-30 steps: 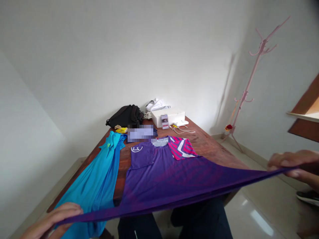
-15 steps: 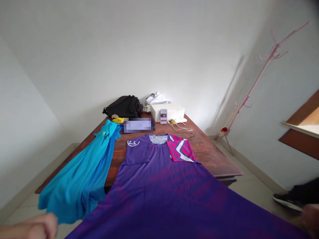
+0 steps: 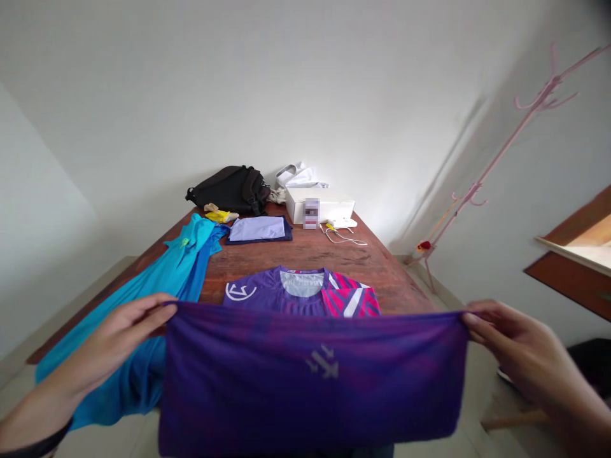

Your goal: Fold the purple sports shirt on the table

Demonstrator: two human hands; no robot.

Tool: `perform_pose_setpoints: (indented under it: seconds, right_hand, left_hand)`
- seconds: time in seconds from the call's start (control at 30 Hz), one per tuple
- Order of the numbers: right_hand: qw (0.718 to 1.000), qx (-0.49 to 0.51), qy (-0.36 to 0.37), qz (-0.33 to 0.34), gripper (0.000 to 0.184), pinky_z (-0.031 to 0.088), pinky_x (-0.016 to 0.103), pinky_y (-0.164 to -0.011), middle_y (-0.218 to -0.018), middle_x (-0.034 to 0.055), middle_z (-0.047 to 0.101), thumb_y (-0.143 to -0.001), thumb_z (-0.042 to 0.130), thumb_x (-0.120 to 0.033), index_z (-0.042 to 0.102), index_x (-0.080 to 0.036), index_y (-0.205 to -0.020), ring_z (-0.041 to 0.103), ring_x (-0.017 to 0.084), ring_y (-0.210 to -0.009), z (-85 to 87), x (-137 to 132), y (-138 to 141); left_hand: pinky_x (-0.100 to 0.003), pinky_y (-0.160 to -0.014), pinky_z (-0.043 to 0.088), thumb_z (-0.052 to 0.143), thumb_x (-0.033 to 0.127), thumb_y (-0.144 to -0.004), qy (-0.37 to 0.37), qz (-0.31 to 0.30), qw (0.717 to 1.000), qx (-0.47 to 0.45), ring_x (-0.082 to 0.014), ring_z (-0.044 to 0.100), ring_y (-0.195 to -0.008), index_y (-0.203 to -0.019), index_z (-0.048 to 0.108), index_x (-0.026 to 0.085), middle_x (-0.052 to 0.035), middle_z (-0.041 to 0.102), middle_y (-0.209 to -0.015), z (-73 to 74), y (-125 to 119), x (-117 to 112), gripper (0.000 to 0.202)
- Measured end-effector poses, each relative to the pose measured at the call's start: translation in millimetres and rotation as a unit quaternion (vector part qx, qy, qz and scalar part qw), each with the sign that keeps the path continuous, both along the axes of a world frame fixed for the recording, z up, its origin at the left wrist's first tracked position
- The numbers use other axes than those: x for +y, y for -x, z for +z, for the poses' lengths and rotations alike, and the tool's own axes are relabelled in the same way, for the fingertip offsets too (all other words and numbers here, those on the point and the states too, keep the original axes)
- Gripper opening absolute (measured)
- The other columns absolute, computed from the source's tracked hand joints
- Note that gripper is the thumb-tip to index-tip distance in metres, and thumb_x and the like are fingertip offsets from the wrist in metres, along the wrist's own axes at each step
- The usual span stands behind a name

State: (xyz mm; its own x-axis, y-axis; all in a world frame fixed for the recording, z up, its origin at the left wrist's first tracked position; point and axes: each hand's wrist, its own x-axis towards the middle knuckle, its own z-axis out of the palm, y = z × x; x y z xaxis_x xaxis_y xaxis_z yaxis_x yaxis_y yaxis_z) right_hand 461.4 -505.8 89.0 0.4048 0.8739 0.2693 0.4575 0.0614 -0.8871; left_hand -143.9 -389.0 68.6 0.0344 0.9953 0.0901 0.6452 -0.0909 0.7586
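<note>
A purple jersey (image 3: 315, 388) is stretched between my two hands, its lower part raised and hanging in front of me. My left hand (image 3: 128, 327) pinches one corner of the raised edge. At the opposite corner, my right hand (image 3: 515, 346) grips the cloth between thumb and fingers. The jersey's collar and sleeves, one purple with a white emblem and one pink-striped, lie on the wooden table (image 3: 305, 253) beyond. The raised cloth hides the jersey's middle.
Turquoise and blue garments (image 3: 157, 286) drape off the table's left side. Further back are folded cloths (image 3: 258, 229), a yellow item (image 3: 218, 216), a black bag (image 3: 229, 187), a white box (image 3: 296, 207) and a white cable (image 3: 341, 238). A pink coat rack (image 3: 501, 152) stands at right.
Both hands have come up and inward from the lower corners, lifting the jersey's bottom edge. The jersey's lower part, earlier spread toward me, now hangs folded up in front of its collar.
</note>
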Motion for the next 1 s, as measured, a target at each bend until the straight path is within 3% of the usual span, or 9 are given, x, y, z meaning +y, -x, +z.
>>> perform_pose_setpoints:
  seconds: [0.03, 0.13, 0.27, 0.37, 0.47, 0.67, 0.83, 0.93, 1.0]
  right_hand:
    - [0.998, 0.041, 0.037, 0.027, 0.03, 0.064, 0.043, -0.059, -0.072, 0.0071, 0.072, -0.066, 0.085, -0.054, 0.074, -0.032, -0.083, 0.07, 0.029, -0.064, -11.6, 22.7, 2.6]
    - [0.991, 0.114, 0.061, 0.026, 0.044, 0.063, 0.037, -0.061, -0.072, 0.0047, 0.07, -0.065, 0.085, -0.059, 0.07, -0.021, -0.082, 0.068, 0.021, -0.064, -50.2, 88.8, 8.9]
    - [0.99, 0.111, 0.091, 0.01, 0.049, 0.057, 0.03, -0.053, -0.067, 0.0029, 0.066, -0.063, 0.084, -0.061, 0.067, -0.017, -0.077, 0.062, 0.017, -0.058, -94.0, 149.5, 4.5]
    - [0.987, 0.099, 0.123, 0.03, 0.045, 0.055, 0.029, -0.052, -0.069, 0.0029, 0.067, -0.067, 0.081, -0.057, 0.067, -0.017, -0.081, 0.062, 0.016, -0.058, -111.8, 172.7, -5.9]
    - [0.988, 0.06, 0.14, 0.024, 0.042, 0.053, 0.028, -0.051, -0.069, 0.003, 0.068, -0.07, 0.078, -0.055, 0.066, -0.017, -0.082, 0.062, 0.016, -0.058, -121.4, 187.0, -12.7]
    - [0.984, -0.075, 0.161, -0.018, 0.036, 0.045, 0.026, -0.046, -0.056, 0.0008, 0.062, -0.073, 0.071, -0.054, 0.064, -0.019, -0.072, 0.057, 0.017, -0.05, -133.2, 211.1, -12.9]
    - [0.969, -0.165, 0.181, -0.023, 0.028, 0.046, 0.028, -0.052, -0.057, 0.003, 0.065, -0.077, 0.07, -0.047, 0.066, -0.02, -0.072, 0.061, 0.02, -0.055, -130.6, 226.2, -21.1]
    - [0.95, -0.237, 0.203, -0.023, 0.024, 0.048, 0.031, -0.06, -0.065, 0.0064, 0.069, -0.081, 0.066, -0.041, 0.068, -0.019, -0.074, 0.065, 0.023, -0.065, -128.0, 228.6, -22.8]
    - [0.933, -0.299, 0.197, -0.043, 0.024, 0.051, 0.035, -0.071, -0.08, 0.0116, 0.072, -0.085, 0.063, -0.039, 0.071, -0.017, -0.082, 0.067, 0.028, -0.078, -125.6, 224.3, -14.9]
  left_hand:
    - [-0.028, -0.078, 0.056, 0.058, 0.065, -0.087, 0.048, -0.035, 0.996, -0.07, -0.0189, 0.067, -0.091, -0.107, 0.066, 0.016, 0.0026, 0.072, -0.091, -4.8, -13.1, 21.7, 0.053]
    - [-0.027, -0.066, 0.056, 0.067, 0.067, -0.078, 0.112, -0.032, 0.982, -0.146, -0.0203, 0.067, -0.082, -0.101, 0.062, 0.015, 0.0007, 0.067, -0.084, -25.9, -47.3, 79.8, 0.057]
    - [-0.028, -0.055, 0.053, 0.065, 0.072, -0.074, 0.093, -0.04, 0.989, -0.11, -0.0213, 0.064, -0.067, -0.089, 0.06, 0.017, -0.0009, 0.064, -0.071, -58.5, -64.8, 131.1, 0.057]
    - [-0.027, -0.047, 0.048, 0.061, 0.069, -0.076, 0.078, -0.045, 0.994, -0.054, -0.0205, 0.062, -0.058, -0.085, 0.06, 0.018, 0.0005, 0.06, -0.064, -74.1, -62.5, 152.5, 0.052]
    - [-0.026, -0.042, 0.042, 0.059, 0.068, -0.076, 0.089, -0.043, 0.995, -0.03, -0.0195, 0.058, -0.049, -0.086, 0.06, 0.019, 0.0034, 0.055, -0.056, -78.9, -57.9, 165.4, 0.049]
    - [-0.027, -0.052, 0.039, 0.057, 0.068, -0.077, 0.052, -0.055, 0.997, 0.01, -0.0177, 0.054, -0.046, -0.08, 0.062, 0.021, 0.0042, 0.054, -0.052, -79.5, -55.6, 185.6, 0.048]
    - [-0.028, -0.062, 0.039, 0.051, 0.06, -0.084, -0.004, -0.067, 0.986, 0.151, -0.0237, 0.064, -0.067, -0.073, 0.062, 0.022, -0.0027, 0.066, -0.067, -80.6, -56.0, 202.5, 0.042]
    - [-0.03, -0.071, 0.045, 0.046, 0.055, -0.091, -0.005, -0.084, 0.969, 0.233, -0.0265, 0.068, -0.079, -0.078, 0.063, 0.022, -0.0058, 0.07, -0.078, -78.0, -58.0, 205.5, 0.039]
    - [-0.034, -0.081, 0.049, 0.046, 0.051, -0.093, -0.025, -0.065, 0.957, 0.282, -0.0297, 0.069, -0.094, -0.092, 0.067, 0.02, -0.0106, 0.072, -0.095, -73.6, -63.9, 198.8, 0.038]
